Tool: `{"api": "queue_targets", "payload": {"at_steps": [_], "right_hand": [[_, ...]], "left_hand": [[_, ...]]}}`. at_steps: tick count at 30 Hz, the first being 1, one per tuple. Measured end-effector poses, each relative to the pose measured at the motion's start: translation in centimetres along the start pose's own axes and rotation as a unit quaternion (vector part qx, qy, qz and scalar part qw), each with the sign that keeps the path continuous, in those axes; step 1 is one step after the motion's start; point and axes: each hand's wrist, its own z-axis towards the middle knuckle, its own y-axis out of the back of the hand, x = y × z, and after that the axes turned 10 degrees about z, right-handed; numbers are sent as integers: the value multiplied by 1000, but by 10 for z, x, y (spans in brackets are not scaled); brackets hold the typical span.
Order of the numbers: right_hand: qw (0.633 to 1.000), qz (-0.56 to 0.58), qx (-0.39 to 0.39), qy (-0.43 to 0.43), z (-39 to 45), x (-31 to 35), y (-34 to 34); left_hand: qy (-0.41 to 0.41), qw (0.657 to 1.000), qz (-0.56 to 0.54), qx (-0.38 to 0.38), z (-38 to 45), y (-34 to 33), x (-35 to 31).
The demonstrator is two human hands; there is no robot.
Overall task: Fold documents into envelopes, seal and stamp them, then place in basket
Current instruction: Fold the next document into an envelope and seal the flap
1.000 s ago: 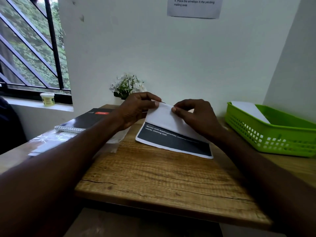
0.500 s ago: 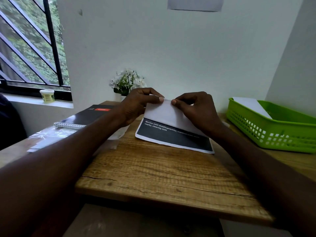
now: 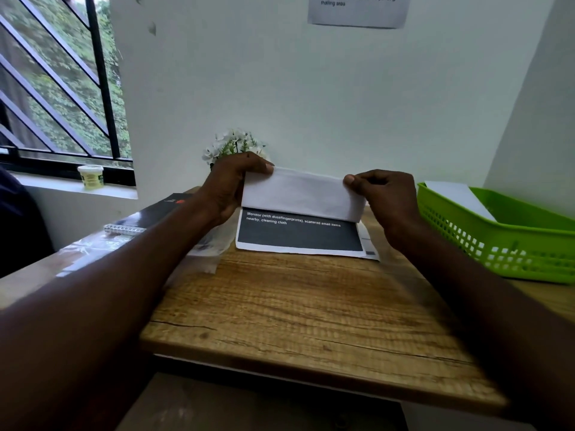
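A printed document (image 3: 298, 234) with a dark block and white text lies on the wooden table (image 3: 305, 312). Its far part is folded up and toward me, showing its white back (image 3: 298, 194). My left hand (image 3: 230, 188) pinches the upper left corner of that flap. My right hand (image 3: 385, 197) pinches the upper right corner. A green plastic basket (image 3: 497, 241) stands at the right with a white envelope (image 3: 460, 195) lying in it.
A small pot of white flowers (image 3: 233, 144) stands behind my left hand by the wall. A black spiral notebook (image 3: 149, 216) and clear plastic sleeves (image 3: 93, 247) lie at the left. A small jar (image 3: 91, 177) sits on the window sill. A notice (image 3: 357, 9) hangs on the wall.
Both hands have moved apart from the middle of the flap's top edge to its two corners and lifted the flap higher, so it stands more upright.
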Motion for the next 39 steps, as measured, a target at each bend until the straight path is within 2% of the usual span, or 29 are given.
{"api": "queue_targets", "payload": {"at_steps": [6, 10, 12, 14, 16, 19, 21, 25, 30, 39], "right_hand": [[991, 36, -92, -86, 5, -7, 1], [980, 17, -182, -73, 8, -7, 10], [976, -51, -213, -21, 10, -5, 17], [973, -102, -195, 64, 9, 1, 17], [978, -111, -127, 127, 2, 5, 7], [972, -154, -19, 174, -10, 4, -8], [969, -162, 17, 183, -14, 3, -12], [985, -78, 36, 151, -9, 5, -8], [993, 83, 37, 73, -3, 8, -1], [993, 101, 57, -13, -3, 4, -5]], "left_hand": [[10, 1000, -5, 1, 1, -1, 1], [35, 997, -59, -31, 4, 7, 0], [33, 996, -74, -42, 5, 13, -2], [24, 998, -59, -21, 3, 11, -3], [-3, 1000, -26, 5, 2, 4, -3], [-47, 998, 15, 38, 0, -6, 0], [-54, 996, 13, 65, -3, -9, -1], [-48, 997, -32, 56, -3, -5, -2], [-39, 993, -102, 41, -2, 2, -5], [-22, 989, -137, 53, -3, -2, -3]]}}
